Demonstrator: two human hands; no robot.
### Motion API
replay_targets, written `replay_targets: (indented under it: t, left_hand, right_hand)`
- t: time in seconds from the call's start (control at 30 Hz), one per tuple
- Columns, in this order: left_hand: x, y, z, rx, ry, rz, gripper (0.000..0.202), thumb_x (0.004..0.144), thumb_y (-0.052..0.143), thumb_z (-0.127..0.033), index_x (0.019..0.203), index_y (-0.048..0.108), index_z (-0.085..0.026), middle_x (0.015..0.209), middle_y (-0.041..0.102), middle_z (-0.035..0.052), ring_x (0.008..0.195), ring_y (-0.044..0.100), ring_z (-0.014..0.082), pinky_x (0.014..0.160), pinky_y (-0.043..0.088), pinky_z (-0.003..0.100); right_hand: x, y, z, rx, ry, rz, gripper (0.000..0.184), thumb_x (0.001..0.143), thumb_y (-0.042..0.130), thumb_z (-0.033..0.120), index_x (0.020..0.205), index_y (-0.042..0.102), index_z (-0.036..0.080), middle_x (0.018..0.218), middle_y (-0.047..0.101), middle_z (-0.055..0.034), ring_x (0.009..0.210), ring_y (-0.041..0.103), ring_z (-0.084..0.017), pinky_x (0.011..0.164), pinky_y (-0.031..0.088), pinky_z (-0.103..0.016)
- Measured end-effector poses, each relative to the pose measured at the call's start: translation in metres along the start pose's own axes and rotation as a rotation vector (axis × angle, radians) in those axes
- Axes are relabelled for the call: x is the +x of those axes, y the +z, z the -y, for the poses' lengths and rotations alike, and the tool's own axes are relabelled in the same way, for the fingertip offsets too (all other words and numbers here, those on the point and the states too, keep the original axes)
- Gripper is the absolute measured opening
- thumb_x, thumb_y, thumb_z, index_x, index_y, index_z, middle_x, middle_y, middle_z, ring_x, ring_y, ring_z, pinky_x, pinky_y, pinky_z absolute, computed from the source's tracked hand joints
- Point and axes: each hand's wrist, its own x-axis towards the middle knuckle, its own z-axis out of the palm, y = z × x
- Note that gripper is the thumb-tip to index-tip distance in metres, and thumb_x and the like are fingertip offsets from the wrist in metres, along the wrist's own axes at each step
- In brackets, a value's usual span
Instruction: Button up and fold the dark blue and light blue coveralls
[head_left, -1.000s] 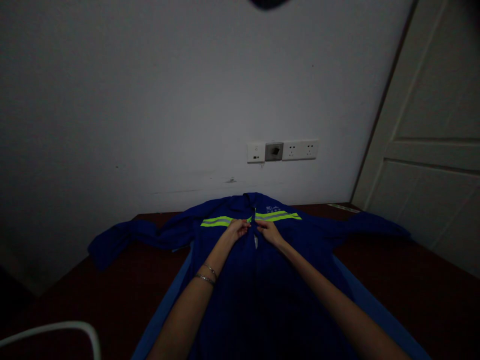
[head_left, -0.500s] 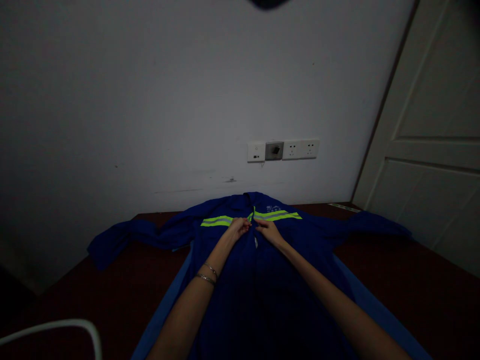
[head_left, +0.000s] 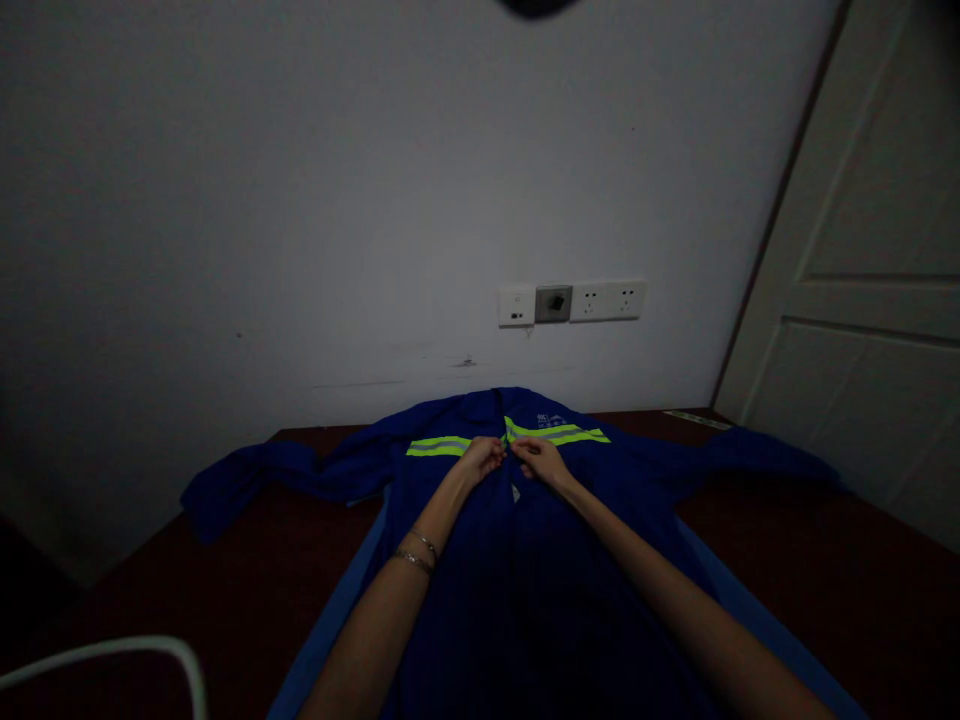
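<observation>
- Reaching forward from the lower edge, the left forearm (head_left: 379, 625) and right forearm (head_left: 667, 595) slant inward, bare, and converge over the jacket (head_left: 480, 570).
- At lower left, a white tube (head_left: 112, 645) bends downward, well apart from both arms.
- Two bracelets (head_left: 416, 560) circle the left forearm, below the wrist.
- Light-blue cloth (head_left: 330, 620) shows along both sides of the jacket, under it.
- The dark-blue jacket lies face up on a dark red surface (head_left: 247, 590), collar toward the wall, sleeves out to each side.
- A small pale patch (head_left: 515, 493) shows on its front, just below the hands; what it is cannot be told.
- The left hand (head_left: 484, 460) is curled, pinching the front edge; the right hand (head_left: 543, 462), thumb and fingers closed together, pinches the edge opposite. Their fingertips nearly meet.
- A yellow-green and grey stripe (head_left: 439, 446) crosses the chest, partly behind the hands.
- Above its right part, a white print (head_left: 553, 420) has a checkered mark, an upright bar and a peaked line over small characters, too small to read.
- On the wall (head_left: 300, 200), sockets (head_left: 607, 300); right, a panelled door (head_left: 885, 300).
</observation>
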Motion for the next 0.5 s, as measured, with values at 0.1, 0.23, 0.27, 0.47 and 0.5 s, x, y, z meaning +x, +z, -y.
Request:
replay_targets:
  t: [0.1,0.23,0.27,0.47,0.5]
  left_hand:
    - [-0.0001,-0.0011,-0.001,0.003,0.001,0.022,0.023,0.064,0.04,0.008,0.059,0.043,-0.014,0.045,0.044,-0.0039,0.04,0.043,0.0041,0.042,0.031,0.014]
    - [-0.0001,-0.0036,-0.0002,0.004,0.019,0.048,0.023,0.063,0.037,0.008,0.059,0.042,-0.014,0.045,0.042,-0.0046,0.039,0.041,0.0035,0.043,0.031,0.014]
    - [0.0,-0.0045,0.0004,0.006,0.027,0.055,0.023,0.063,0.037,0.008,0.058,0.042,-0.014,0.046,0.041,-0.0047,0.039,0.04,0.0033,0.043,0.031,0.014]
    - [0.0015,-0.0081,0.0057,0.047,0.089,0.08,0.023,0.059,0.036,0.008,0.056,0.042,-0.014,0.045,0.04,-0.0046,0.037,0.037,0.0034,0.042,0.028,0.016]
    - [0.0022,-0.0079,0.0068,0.057,0.105,0.073,0.022,0.06,0.036,0.007,0.056,0.042,-0.014,0.044,0.04,-0.0048,0.037,0.037,0.0036,0.042,0.028,0.016]
  right_hand:
    - [-0.0006,0.0012,0.0,-0.018,-0.053,0.022,0.029,0.061,0.062,0.036,0.082,0.06,0.017,0.053,0.053,0.006,0.035,0.045,-0.007,0.035,0.036,-0.019]
    - [-0.0017,0.0035,-0.0019,-0.079,-0.123,0.03,0.029,0.064,0.057,0.035,0.087,0.058,0.017,0.053,0.053,0.0062,0.03,0.041,-0.007,0.03,0.031,-0.019]
    - [-0.0021,0.0037,-0.0022,-0.1,-0.139,0.033,0.029,0.064,0.057,0.035,0.088,0.059,0.017,0.053,0.053,0.006,0.029,0.04,-0.006,0.029,0.029,-0.019]
    - [-0.0021,0.0028,-0.002,-0.261,-0.229,0.06,0.029,0.069,0.054,0.035,0.091,0.061,0.018,0.054,0.055,0.0041,0.032,0.039,-0.008,0.033,0.031,-0.021]
    - [-0.0015,0.0025,-0.002,-0.295,-0.26,0.067,0.028,0.07,0.054,0.034,0.091,0.062,0.017,0.055,0.056,0.0034,0.035,0.041,-0.009,0.037,0.034,-0.022]
